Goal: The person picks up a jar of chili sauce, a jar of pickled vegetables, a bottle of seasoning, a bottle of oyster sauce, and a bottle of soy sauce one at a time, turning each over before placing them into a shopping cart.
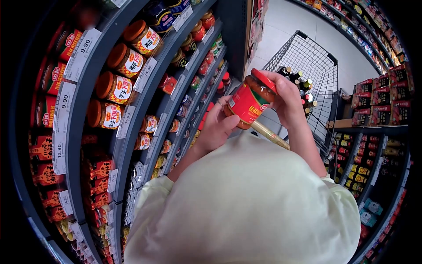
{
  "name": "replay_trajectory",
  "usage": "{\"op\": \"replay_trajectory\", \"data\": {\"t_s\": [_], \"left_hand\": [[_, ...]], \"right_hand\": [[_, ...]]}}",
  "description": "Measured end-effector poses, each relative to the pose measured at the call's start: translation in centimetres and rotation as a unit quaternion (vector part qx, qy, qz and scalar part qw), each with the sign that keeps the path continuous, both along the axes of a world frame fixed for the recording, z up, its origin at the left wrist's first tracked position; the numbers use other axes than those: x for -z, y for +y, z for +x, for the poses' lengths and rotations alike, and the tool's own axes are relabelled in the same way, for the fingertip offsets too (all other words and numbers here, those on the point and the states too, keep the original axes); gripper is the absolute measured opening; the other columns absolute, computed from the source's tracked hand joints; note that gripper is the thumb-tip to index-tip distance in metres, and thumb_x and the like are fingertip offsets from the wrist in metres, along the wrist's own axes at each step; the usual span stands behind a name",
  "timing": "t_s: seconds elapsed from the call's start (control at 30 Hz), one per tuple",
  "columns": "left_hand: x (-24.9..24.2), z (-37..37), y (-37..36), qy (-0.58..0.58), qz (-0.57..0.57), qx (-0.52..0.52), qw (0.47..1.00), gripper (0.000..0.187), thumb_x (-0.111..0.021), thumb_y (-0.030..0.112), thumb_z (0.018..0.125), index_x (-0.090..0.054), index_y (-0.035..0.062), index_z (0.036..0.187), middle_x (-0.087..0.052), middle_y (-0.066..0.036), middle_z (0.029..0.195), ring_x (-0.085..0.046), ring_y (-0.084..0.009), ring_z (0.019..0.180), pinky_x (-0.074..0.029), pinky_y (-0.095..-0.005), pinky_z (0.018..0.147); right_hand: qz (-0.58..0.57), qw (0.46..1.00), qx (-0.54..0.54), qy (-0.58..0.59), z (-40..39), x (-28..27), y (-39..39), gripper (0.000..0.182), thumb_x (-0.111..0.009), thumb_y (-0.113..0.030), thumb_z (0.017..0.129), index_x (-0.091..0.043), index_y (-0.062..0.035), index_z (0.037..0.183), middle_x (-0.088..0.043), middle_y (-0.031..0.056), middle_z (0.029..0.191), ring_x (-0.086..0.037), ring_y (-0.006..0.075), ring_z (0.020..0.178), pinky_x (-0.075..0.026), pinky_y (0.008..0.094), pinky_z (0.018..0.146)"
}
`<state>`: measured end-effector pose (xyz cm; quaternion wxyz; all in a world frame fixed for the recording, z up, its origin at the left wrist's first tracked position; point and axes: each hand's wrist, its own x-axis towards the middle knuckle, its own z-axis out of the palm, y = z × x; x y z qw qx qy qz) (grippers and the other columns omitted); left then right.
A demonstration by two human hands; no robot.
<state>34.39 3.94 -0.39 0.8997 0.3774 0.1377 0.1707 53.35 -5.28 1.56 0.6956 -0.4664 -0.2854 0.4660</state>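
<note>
A glass jar [249, 102] with a red lid and a red label is tilted in front of my chest, held between both hands. My left hand [217, 127] has its fingers and thumb round the jar's lower end. At the lid end, my right hand [282, 94] grips the jar, its fingers bent over the red lid. Brown-red contents show through the glass. Beyond my right hand, several dark bottles [306, 86] stand in a wire shopping cart [323, 57].
Shelves [99, 57] of jars with orange lids [127, 61] and price tags run along the left. Red boxes [380, 97] are stacked on a shelf at the right, with more jars [358, 174] below. Pale floor tiles [274, 22] lie ahead, beside the cart.
</note>
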Motion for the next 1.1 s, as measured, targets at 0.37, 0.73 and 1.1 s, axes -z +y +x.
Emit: {"op": "replay_trajectory", "data": {"t_s": [0.37,0.73,1.1], "left_hand": [[0.7,-0.6,0.4,0.016,0.032,0.009,0.999,0.079,-0.065,0.04,0.088,-0.024,0.0016,0.143,-0.048,-0.019,0.133,-0.057,-0.0272,0.117,-0.048,-0.0414,0.1],[0.4,-0.7,0.1,0.003,0.032,-0.017,0.999,0.073,-0.071,0.028,0.085,-0.028,0.0019,0.137,-0.05,-0.015,0.129,-0.056,-0.0228,0.114,-0.049,-0.0391,0.097],[0.3,-0.7,0.0,0.046,0.163,-0.117,0.979,0.076,-0.08,0.009,0.073,-0.036,-0.0007,0.135,-0.052,-0.011,0.124,-0.055,-0.0168,0.112,-0.047,-0.0329,0.095]], "right_hand": [[-0.043,0.999,0.01,0.021,-0.5,0.5,0.7,0.046,-0.063,-0.038,0.09,-0.057,-0.0031,0.12,-0.064,0.004,0.104,-0.062,0.0074,0.091,-0.056,0.0204,0.062],[-0.01,0.999,-0.021,0.04,-0.3,0.7,0.7,0.048,-0.063,-0.034,0.091,-0.055,0.0003,0.122,-0.064,0.0062,0.107,-0.064,0.0098,0.095,-0.057,0.0231,0.067],[0.024,0.992,-0.036,0.122,-1.1,1.1,0.9,0.059,-0.059,-0.037,0.093,-0.046,0.0038,0.133,-0.06,0.0136,0.122,-0.06,0.0198,0.112,-0.052,0.037,0.093]]}}
